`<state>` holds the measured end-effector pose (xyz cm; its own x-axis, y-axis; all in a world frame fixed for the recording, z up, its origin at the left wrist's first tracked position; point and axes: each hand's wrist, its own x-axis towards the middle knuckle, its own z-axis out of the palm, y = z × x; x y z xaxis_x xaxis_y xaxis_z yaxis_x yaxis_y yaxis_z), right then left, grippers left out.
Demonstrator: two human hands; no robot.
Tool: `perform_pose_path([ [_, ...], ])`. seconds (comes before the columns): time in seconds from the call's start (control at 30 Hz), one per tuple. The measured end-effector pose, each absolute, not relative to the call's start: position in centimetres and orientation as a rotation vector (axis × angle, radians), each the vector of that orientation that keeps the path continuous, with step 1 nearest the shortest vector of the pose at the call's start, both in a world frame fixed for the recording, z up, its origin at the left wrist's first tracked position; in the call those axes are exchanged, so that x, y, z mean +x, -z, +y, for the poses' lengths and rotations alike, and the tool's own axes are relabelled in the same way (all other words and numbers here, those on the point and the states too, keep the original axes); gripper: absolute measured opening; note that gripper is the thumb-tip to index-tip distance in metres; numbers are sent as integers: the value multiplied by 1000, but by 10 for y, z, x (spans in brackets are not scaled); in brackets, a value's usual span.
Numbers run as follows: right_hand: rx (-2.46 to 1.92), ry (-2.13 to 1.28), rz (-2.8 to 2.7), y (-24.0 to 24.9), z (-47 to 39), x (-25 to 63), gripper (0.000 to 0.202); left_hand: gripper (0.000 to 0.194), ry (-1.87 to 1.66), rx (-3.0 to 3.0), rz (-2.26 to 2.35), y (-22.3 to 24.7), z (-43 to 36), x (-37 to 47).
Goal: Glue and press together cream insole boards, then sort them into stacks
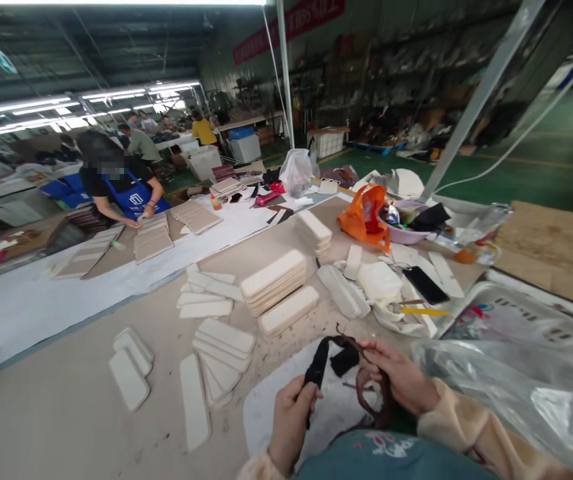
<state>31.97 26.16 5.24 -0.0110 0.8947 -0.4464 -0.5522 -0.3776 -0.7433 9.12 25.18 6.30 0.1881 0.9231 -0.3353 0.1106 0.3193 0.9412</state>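
Note:
Near the table's front edge, my left hand (pixel 293 412) pinches a black strip (pixel 317 367) of what looks like fabric or leather. My right hand (pixel 400 375) closes on a thin brown strip (pixel 366 390) that curls down in a loop. The black and brown strips meet between my hands, and I cannot tell whether they are joined. A small black piece (pixel 345 361) hangs between them. Beneath lies a white sheet (pixel 271 393). Left of my hands, cream rounded-end pieces (pixel 223 357) lie fanned out, with a tall stack of them (pixel 276 280) behind.
An orange bag (pixel 366 217) and a lilac basin (pixel 403 233) stand at the back right. A black phone (pixel 425 285) and a yellow pencil-like stick (pixel 425 311) lie among white scraps. Clear plastic (pixel 516 387) covers the right side. Across the table a co-worker (pixel 116 177) handles flat panels.

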Motion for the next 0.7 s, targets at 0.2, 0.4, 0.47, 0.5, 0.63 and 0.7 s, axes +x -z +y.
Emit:
perform_pose_path([
  [0.2,-1296,-1607,-766,-64,238,319,37,14,-701,1153,1078,-86,245,152],
  [0.4,-1094,-1573,-1260,-81,222,342,18,33,-826,878,1057,-82,231,188],
  [0.47,-1040,-1514,-1373,-85,217,353,19,42,-834,859,1068,-79,228,196],
  [0.5,-1027,-1489,-1391,-85,215,358,19,48,-835,858,1074,-78,227,200],
  [0.63,-1094,-1494,-1244,-79,211,372,28,68,-813,929,1127,-79,225,218],
  [0.7,-1146,-1538,-1116,-72,211,377,33,77,-830,928,1132,-81,225,226],
])
